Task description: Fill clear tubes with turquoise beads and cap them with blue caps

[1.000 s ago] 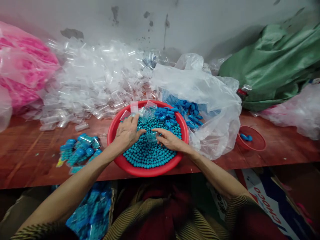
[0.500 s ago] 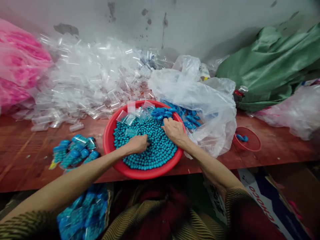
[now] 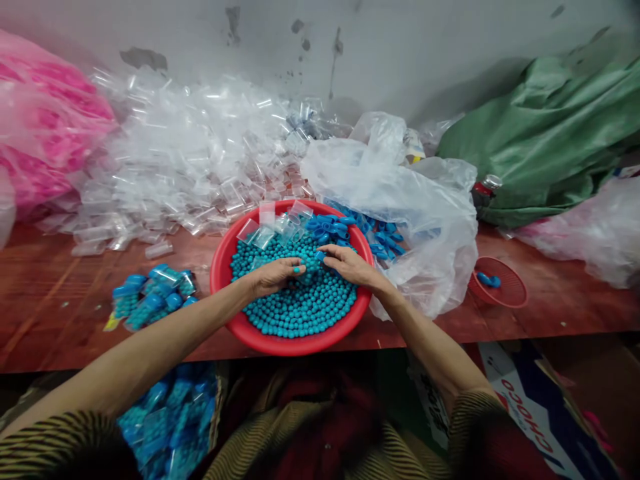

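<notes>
A red basin (image 3: pixel 220 283) full of turquoise beads (image 3: pixel 295 320) stands in front of me. Over the beads, my left hand (image 3: pixel 277 275) is closed on a small clear plastic container, its fingers wrapped partly around it; a turquoise bead shows at the thumb. My right hand (image 3: pixel 350 265) faces it from the right and pinches a small blue cap (image 3: pixel 320 255) at the container's end. Beads behind make the container's outline hard to see. More blue caps (image 3: pixel 327 228) and several clear containers (image 3: pixel 263 237) lie on the beads at the basin's far side.
Clear containers (image 3: pixel 175 160) are heaped along the wall. Bead-filled containers with blue caps (image 3: pixel 150 297) lie left of the basin. A plastic bag (image 3: pixel 400 200) with blue caps sits to the right, before a small red basket (image 3: pixel 520 287). Below the table edge is a box of filled containers (image 3: pixel 170 420).
My left hand has come up out of the beads with the container. My right hand has left the caps in the basin and moved left towards it, now with a blue cap.
</notes>
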Motion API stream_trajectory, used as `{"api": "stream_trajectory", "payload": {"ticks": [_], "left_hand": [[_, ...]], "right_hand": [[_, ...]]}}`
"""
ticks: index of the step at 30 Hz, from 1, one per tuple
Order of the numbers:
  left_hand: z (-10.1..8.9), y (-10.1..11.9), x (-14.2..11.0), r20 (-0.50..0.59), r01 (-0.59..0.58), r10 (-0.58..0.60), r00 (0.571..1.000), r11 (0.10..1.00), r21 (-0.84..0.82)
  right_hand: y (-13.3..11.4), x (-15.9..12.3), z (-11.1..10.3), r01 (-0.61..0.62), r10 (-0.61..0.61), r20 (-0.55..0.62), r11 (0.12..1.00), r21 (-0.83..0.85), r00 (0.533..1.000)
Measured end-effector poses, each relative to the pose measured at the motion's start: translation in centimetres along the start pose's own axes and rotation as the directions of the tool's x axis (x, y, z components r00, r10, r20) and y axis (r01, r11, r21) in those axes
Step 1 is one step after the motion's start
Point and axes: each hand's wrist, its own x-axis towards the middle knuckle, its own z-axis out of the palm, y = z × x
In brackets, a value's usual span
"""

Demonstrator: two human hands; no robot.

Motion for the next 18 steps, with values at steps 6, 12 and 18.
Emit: {"api": "stream_trajectory", "payload": {"ticks": [6, 12, 18], "left_hand": [[0.9, -0.3, -1.9, -0.165, -0.112, 0.134, 0.977, 0.984, 0.138], [1.7, -0.8, -3.4, -0.126, -0.125, 0.158, 0.979, 0.964, 0.235], [1.3, -0.9, -4.8, -0.136, -0.077, 0.116, 0.984, 0.961, 0.264]], "right_hand": [[-2.0, -1.4, 1.2, 0.023, -0.056, -0.172, 0.982, -0.190, 0.983], [-3.9, -2.0, 1.7, 0.139, -0.169, -0.088, 0.952, -0.272, 0.982], [-2.5, -2.9, 0.7, 0.114, -0.094, 0.085, 0.955, -0.274, 0.992]]}}
